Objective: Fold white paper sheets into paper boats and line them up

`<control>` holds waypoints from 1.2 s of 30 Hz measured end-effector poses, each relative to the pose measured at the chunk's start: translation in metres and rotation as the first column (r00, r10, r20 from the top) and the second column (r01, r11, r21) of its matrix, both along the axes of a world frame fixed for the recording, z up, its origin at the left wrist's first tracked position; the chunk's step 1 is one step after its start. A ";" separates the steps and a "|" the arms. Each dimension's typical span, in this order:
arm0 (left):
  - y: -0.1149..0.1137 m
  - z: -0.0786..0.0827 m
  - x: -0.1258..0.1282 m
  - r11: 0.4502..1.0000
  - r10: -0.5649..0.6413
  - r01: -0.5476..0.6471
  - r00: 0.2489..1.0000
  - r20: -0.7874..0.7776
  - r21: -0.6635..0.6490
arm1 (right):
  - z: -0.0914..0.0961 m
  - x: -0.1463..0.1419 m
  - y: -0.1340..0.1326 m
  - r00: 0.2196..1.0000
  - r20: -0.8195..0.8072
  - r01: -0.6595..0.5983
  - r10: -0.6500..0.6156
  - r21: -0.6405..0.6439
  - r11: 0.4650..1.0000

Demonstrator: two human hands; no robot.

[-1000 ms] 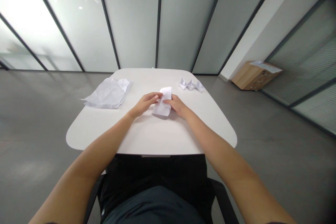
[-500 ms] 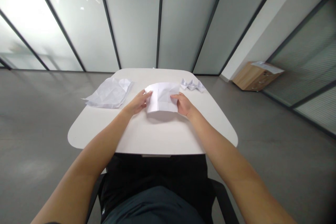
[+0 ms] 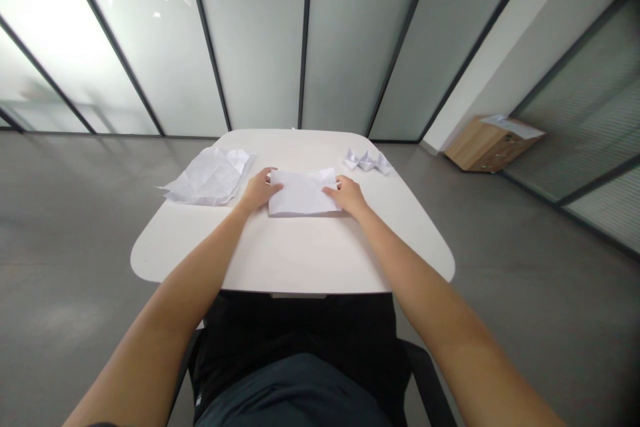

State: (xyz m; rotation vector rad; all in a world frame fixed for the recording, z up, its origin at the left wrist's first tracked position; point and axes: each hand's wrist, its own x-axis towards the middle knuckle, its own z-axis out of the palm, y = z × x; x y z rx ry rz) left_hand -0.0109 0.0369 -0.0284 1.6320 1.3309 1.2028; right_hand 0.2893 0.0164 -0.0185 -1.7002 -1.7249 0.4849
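Note:
A folded sheet of white paper (image 3: 303,195) lies low over the middle of the table, its long side running left to right. My left hand (image 3: 259,189) pinches its left end, thumb on top and fingers behind. At the right end, my right hand (image 3: 347,194) grips it the same way, with the thumb pressed on the upper face. The paper's top edge looks slightly wavy. Its underside and the fingertips behind it are hidden.
A stack of creased white paper (image 3: 210,177) lies at the table's left, overhanging its edge. Several small folded paper boats (image 3: 367,161) stand at the back right of the white table (image 3: 305,257). A wooden cabinet (image 3: 485,143) stands on the floor at right.
The paper has gone from a bowed, raised sheet with a visible vertical crease to a flatter, lower, wider-looking strip showing a plain face. Both hands still hold its ends.

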 end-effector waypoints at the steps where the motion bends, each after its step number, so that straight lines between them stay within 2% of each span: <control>1: 0.001 -0.001 -0.002 0.999 0.022 -0.018 0.992 -0.121 0.036 | 0.000 0.001 0.000 0.995 0.103 0.014 -0.013 -0.005 1.000; 4: 0.001 -0.003 -0.006 0.995 0.045 -0.016 0.952 -0.304 0.098 | 0.002 0.004 -0.001 0.952 0.307 0.015 -0.003 -0.036 0.999; 10: 0.001 -0.005 -0.007 0.995 0.052 -0.023 0.956 -0.288 0.101 | 0.007 0.008 -0.008 0.889 0.458 -0.003 0.019 -0.037 0.999; 12: 0.001 -0.005 -0.006 0.994 0.048 -0.017 0.957 -0.285 0.110 | 0.008 0.009 -0.009 0.870 0.488 -0.087 0.073 0.006 0.996; 14: -0.001 -0.005 -0.005 0.991 0.040 0.006 0.940 -0.339 0.132 | 0.008 0.008 -0.009 0.830 0.533 -0.227 0.163 0.056 0.972; 18: -0.001 -0.005 -0.003 0.981 -0.002 0.090 0.891 -0.455 0.171 | 0.003 0.003 -0.004 0.731 0.593 -0.470 0.336 0.082 0.879; 21: 0.002 -0.006 -0.003 0.973 -0.050 0.155 0.864 -0.500 0.171 | -0.003 -0.003 0.000 0.697 0.557 -0.569 0.452 0.045 0.821; 26: 0.006 -0.003 -0.008 0.972 -0.116 0.199 0.865 -0.489 0.123 | -0.009 -0.010 0.000 0.674 0.549 -0.575 0.493 -0.028 0.817; 31: 0.003 0.004 -0.010 0.971 -0.155 0.222 0.870 -0.468 0.091 | -0.003 -0.021 -0.011 0.719 0.547 -0.504 0.429 -0.015 0.864; 36: -0.002 0.007 -0.008 0.970 -0.154 0.223 0.876 -0.457 0.101 | 0.004 -0.032 -0.023 0.704 0.603 -0.448 0.375 -0.033 0.893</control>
